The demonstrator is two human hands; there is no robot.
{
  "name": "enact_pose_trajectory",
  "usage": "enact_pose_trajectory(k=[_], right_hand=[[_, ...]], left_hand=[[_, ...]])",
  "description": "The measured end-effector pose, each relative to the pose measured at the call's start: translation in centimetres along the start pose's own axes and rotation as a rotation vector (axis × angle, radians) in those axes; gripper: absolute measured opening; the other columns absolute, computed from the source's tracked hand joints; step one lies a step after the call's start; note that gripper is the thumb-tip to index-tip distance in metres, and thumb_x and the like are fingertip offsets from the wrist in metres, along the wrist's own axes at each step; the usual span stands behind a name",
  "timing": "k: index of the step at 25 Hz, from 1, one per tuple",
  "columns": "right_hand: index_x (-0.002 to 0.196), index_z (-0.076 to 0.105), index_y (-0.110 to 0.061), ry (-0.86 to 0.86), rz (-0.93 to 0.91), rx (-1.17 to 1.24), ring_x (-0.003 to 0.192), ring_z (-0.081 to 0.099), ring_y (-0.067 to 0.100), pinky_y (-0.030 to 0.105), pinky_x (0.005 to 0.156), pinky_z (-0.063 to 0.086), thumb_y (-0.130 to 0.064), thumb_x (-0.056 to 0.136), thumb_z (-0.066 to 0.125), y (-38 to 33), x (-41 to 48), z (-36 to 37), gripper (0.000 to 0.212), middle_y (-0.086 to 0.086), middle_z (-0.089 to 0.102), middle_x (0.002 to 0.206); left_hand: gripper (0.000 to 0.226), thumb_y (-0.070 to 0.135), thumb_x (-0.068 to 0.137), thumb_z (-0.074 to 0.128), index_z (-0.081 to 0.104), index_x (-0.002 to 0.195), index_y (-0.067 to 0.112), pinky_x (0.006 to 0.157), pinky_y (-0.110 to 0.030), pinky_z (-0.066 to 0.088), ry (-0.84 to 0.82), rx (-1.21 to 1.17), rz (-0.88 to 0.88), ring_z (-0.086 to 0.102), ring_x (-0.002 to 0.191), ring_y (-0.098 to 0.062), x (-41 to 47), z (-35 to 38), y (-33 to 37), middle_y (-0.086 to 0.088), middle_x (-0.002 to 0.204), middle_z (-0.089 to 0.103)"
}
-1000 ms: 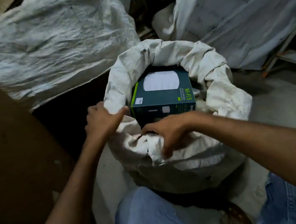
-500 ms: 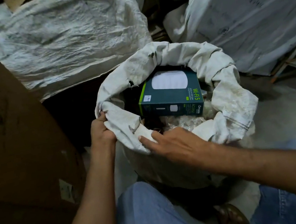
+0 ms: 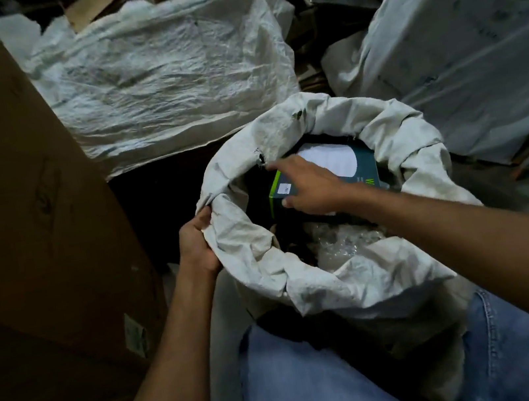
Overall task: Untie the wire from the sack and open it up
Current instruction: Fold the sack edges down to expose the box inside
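The white woven sack [image 3: 344, 277] stands open on the floor in front of my knees, its rim rolled down all round. My left hand [image 3: 197, 244] grips the left fold of that rim. My right hand [image 3: 309, 184] reaches inside the mouth, fingers spread over the near left corner of a dark teal box [image 3: 363, 164] with a white oval and green edge. Crumpled clear plastic [image 3: 342, 240] lies in the sack below the box. No wire shows anywhere.
A large brown cardboard box [image 3: 22, 211] stands close on the left. Another white sack [image 3: 164, 81] lies behind, and a wrapped white bundle [image 3: 472, 35] leans at the right. My blue-jeaned legs [image 3: 302, 381] frame the sack's near side.
My right hand left the near rim and went up into the sack onto the teal box. My left hand kept its hold and pulled the left rim outward, widening the mouth.
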State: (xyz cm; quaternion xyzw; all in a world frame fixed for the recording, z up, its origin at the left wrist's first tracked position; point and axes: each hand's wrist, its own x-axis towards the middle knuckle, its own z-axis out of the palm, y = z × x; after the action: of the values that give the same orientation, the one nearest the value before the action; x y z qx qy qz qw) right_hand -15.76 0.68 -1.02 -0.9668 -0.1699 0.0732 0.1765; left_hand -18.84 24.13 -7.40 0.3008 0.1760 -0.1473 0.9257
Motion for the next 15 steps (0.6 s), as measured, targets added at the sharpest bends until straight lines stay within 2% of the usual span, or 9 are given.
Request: enact_pose_trajectory(k=[2, 4, 6, 8, 10, 12, 13, 14, 15], right_hand=[[0.156, 0.023, -0.033, 0.059, -0.105, -0.138, 0.137, 0.037, 0.031, 0.043, 0.106, 0.042, -0.02, 0.084, 0.069, 0.2, 3.0, 0.2, 0.086, 0.003, 0.025, 0.158], [0.156, 0.023, -0.037, 0.082, -0.207, -0.27, 0.137, 0.033, 0.031, 0.045, 0.107, 0.041, -0.022, 0.083, 0.07, -0.1, 6.0, 0.8, 0.088, -0.001, 0.02, 0.162], [0.15, 0.039, -0.034, 0.066, -0.26, -0.272, 0.135, 0.035, 0.029, 0.045, 0.105, 0.04, -0.018, 0.081, 0.068, -0.7, 8.8, 1.2, 0.076, -0.002, 0.033, 0.158], [0.132, 0.061, -0.032, 0.057, -0.277, -0.233, 0.131, 0.043, 0.026, 0.041, 0.101, 0.04, -0.012, 0.08, 0.064, -1.0, 11.4, 0.8, 0.056, -0.006, 0.054, 0.143], [0.115, 0.071, -0.032, 0.067, -0.332, -0.312, 0.129, 0.051, 0.022, 0.039, 0.097, 0.038, -0.011, 0.078, 0.058, -0.4, 13.6, 0.2, 0.044, -0.008, 0.065, 0.127], [0.109, 0.071, -0.033, 0.011, -0.373, -0.389, 0.119, 0.06, 0.019, 0.037, 0.092, 0.035, -0.016, 0.08, 0.055, 0.1, 15.6, -0.7, 0.038, -0.007, 0.07, 0.116], [0.109, 0.07, -0.032, -0.031, -0.39, -0.426, 0.111, 0.063, 0.021, 0.036, 0.087, 0.035, -0.017, 0.082, 0.055, -0.1, 16.5, -1.2, 0.034, -0.005, 0.071, 0.111], [0.108, 0.07, -0.03, -0.08, -0.41, -0.467, 0.103, 0.065, 0.024, 0.035, 0.082, 0.035, -0.017, 0.084, 0.057, -0.6, 17.5, -1.8, 0.03, -0.003, 0.072, 0.107], [0.106, 0.071, -0.028, -0.145, -0.426, -0.49, 0.095, 0.065, 0.026, 0.034, 0.077, 0.037, -0.018, 0.086, 0.058, -0.9, 18.7, -2.3, 0.026, -0.001, 0.073, 0.103]], left_hand=[[0.064, 0.02, 0.088, 0.055, 0.045, 0.148, 0.002, 0.105, -0.048, 0.05, -0.01, 0.005, -0.006, 0.062, 0.12, -0.034, -0.2, 0.0, -0.2, -0.02, 0.138, 0.058], [0.049, 0.018, 0.098, 0.045, 0.05, 0.144, 0.002, 0.099, -0.048, 0.053, -0.023, 0.057, -0.04, 0.065, 0.114, -0.034, -0.7, 0.3, -0.6, -0.02, 0.137, 0.061], [0.04, 0.013, 0.102, 0.041, 0.057, 0.137, 0.001, 0.094, -0.046, 0.055, -0.034, 0.117, -0.04, 0.07, 0.105, -0.034, -1.0, 0.6, -0.5, -0.021, 0.125, 0.068], [0.041, 0.009, 0.099, 0.045, 0.059, 0.136, -0.002, 0.094, -0.042, 0.055, 0.007, 0.211, -0.026, 0.07, 0.1, -0.033, -1.3, 0.8, 0.0, -0.023, 0.124, 0.068], [0.039, 0.014, 0.097, 0.055, 0.062, 0.134, 0.005, 0.085, -0.029, 0.056, 0.179, 0.577, 0.088, 0.067, 0.1, -0.026, -0.8, 1.5, 0.9, -0.021, 0.135, 0.062], [0.051, 0.033, 0.089, 0.067, 0.056, 0.138, 0.025, 0.091, -0.027, 0.049, 0.48, 1.28, 0.401, 0.056, 0.118, -0.02, 0.4, 2.2, 1.1, -0.008, 0.144, 0.049], [0.062, 0.042, 0.084, 0.069, 0.051, 0.142, 0.031, 0.099, -0.032, 0.045, 0.523, 1.578, 0.6, 0.048, 0.128, -0.019, 0.8, 3.2, 0.8, -0.002, 0.145, 0.043], [0.07, 0.05, 0.082, 0.068, 0.047, 0.146, 0.031, 0.104, -0.037, 0.041, 0.488, 1.762, 0.715, 0.043, 0.134, -0.02, 1.6, 4.5, 0.2, 0.001, 0.147, 0.041], [0.078, 0.058, 0.081, 0.066, 0.044, 0.148, 0.027, 0.107, -0.04, 0.04, 0.442, 1.84, 0.731, 0.042, 0.137, -0.02, 2.7, 5.5, -0.5, 0.001, 0.149, 0.041]])
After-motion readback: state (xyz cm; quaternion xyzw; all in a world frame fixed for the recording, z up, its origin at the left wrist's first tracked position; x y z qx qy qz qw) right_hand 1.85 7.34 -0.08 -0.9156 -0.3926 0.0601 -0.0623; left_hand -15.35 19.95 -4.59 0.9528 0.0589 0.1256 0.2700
